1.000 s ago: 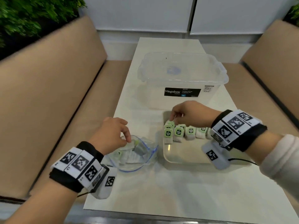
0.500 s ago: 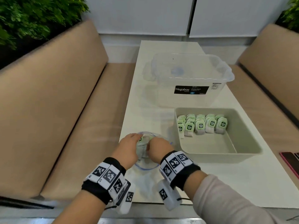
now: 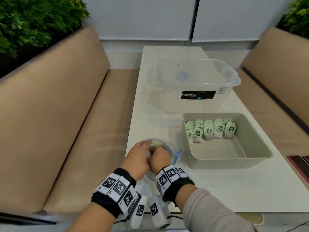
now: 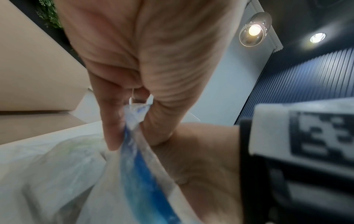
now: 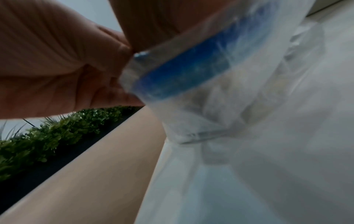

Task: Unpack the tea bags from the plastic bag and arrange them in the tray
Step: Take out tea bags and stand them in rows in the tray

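A clear plastic bag (image 3: 168,149) with a blue zip rim lies on the white table (image 3: 217,190), left of the tray. My left hand (image 3: 139,156) pinches the bag's blue rim (image 4: 134,119) between thumb and finger. My right hand (image 3: 160,156) is at the bag's mouth with its fingers curled down inside. The bag (image 5: 220,91) hides those fingertips. A green tea bag tag (image 3: 158,144) shows between the hands. The grey tray (image 3: 225,159) holds rows of several green-tagged tea bags (image 3: 209,130) standing along its far side.
A clear Megabox storage bin (image 3: 197,84) stands on the table behind the tray. A dark phone (image 3: 299,163) lies at the table's right edge. Tan bench seats flank the table on both sides, with green plants behind them.
My right hand has left the tea bags in the tray and come back to the plastic bag. My left hand has taken hold of the bag's rim.
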The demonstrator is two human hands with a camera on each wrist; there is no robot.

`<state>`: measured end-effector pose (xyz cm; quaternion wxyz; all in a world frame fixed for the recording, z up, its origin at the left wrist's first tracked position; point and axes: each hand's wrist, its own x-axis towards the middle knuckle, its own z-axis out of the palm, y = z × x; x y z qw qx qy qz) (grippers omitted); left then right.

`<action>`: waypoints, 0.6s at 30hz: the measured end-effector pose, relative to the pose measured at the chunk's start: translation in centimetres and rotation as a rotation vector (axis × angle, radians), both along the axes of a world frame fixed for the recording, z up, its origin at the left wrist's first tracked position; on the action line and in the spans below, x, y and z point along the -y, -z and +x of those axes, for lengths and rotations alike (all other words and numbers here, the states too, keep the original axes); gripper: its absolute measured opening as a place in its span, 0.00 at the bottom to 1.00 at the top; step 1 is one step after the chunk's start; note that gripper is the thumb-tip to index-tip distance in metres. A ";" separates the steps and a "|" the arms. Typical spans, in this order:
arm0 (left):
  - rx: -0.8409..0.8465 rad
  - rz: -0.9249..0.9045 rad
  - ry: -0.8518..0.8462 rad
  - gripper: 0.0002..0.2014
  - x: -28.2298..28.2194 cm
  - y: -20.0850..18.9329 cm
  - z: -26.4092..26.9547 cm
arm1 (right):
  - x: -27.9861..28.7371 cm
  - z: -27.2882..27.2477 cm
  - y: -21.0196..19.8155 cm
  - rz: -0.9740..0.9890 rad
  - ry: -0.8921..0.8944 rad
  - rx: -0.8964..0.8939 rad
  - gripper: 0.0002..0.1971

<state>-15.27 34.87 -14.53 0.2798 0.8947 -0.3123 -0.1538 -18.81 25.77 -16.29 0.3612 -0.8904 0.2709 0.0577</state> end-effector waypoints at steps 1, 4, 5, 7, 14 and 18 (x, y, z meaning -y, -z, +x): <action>-0.008 -0.005 -0.003 0.37 0.0 0.0 0.1 | 0.0 0.0 0.1 0.014 0.005 0.023 0.16; -0.024 -0.012 -0.017 0.37 -0.1 -0.2 0.3 | 0.3 -0.4 -0.2 0.012 0.013 0.093 0.07; -0.028 -0.016 -0.022 0.37 -0.1 -0.3 0.5 | 0.6 -0.6 -0.6 -0.015 0.018 0.120 0.06; -0.031 -0.021 -0.030 0.35 0.0 -0.5 0.7 | 1.4 -1.3 -1.3 -0.055 0.033 0.175 0.06; -0.049 -0.020 -0.139 0.26 0.9 -0.7 1.3 | 5.4 -3.8 -3.5 0.201 0.211 0.364 0.04; 0.084 -0.260 -0.243 0.14 2.0 -2.9 0.7 | 6.5 -3.9 -4.8 0.576 0.365 0.560 0.07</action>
